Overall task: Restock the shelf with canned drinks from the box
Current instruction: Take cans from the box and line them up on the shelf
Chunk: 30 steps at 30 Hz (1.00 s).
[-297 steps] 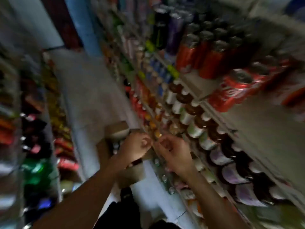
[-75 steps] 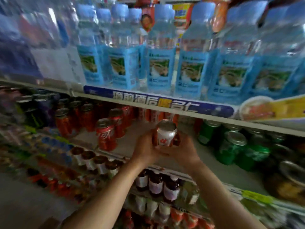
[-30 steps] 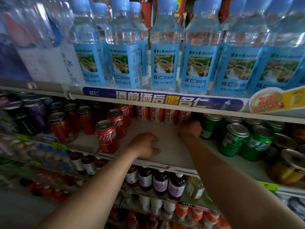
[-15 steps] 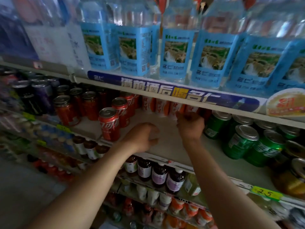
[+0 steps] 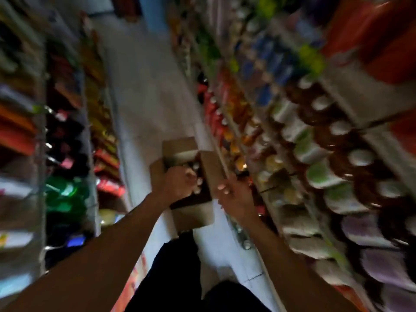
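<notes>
An open cardboard box [image 5: 194, 214] sits on the aisle floor below me, flaps spread out. Can tops [image 5: 198, 176] show dimly inside it. My left hand [image 5: 177, 182] reaches into the box over the cans with its fingers curled; blur hides whether it holds one. My right hand [image 5: 234, 197] hovers just right of the box by its right flap, fingers loosely bent and holding nothing. The drinks shelf [image 5: 351, 91] runs along the right, with red cans [image 5: 382, 52] blurred at the top right.
Rows of bottles [image 5: 315, 172] fill the lower shelves on the right. Packaged goods [image 5: 67, 136] line the left-hand shelving. The pale tiled floor [image 5: 144, 91] runs between them. My dark-trousered legs [image 5: 180, 271] stand just behind the box.
Both hands have left the can shelf and dropped to the box on the floor. My view has swung from the shelf down along the aisle.
</notes>
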Tool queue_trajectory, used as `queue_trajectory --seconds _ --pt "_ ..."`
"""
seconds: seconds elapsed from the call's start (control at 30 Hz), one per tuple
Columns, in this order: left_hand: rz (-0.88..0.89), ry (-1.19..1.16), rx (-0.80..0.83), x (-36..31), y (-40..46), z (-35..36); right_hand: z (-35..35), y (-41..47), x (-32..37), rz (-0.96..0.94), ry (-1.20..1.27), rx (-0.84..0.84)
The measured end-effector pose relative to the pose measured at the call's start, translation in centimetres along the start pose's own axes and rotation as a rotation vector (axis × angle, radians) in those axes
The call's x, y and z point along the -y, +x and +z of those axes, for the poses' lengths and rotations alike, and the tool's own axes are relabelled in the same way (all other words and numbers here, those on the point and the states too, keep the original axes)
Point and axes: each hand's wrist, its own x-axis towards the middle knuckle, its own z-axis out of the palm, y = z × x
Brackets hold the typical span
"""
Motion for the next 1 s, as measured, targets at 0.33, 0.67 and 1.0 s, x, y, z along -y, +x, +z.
queue_trajectory --seconds 0.33,0.67,1.0 --pt "-0.415 -0.004 0.11 31.7 14.0 12.1 25.2 25.0 -25.8 0.448 -0.317 0.348" --pt "-0.251 -0.051 0.104 45.1 23.2 20.3 39.6 39.7 -41.8 0.376 -0.416 0.208" --pt "-0.255 -0.163 0.165 45.1 23.7 20.2 35.2 36.6 -37.2 0.385 -0.235 -0.013"
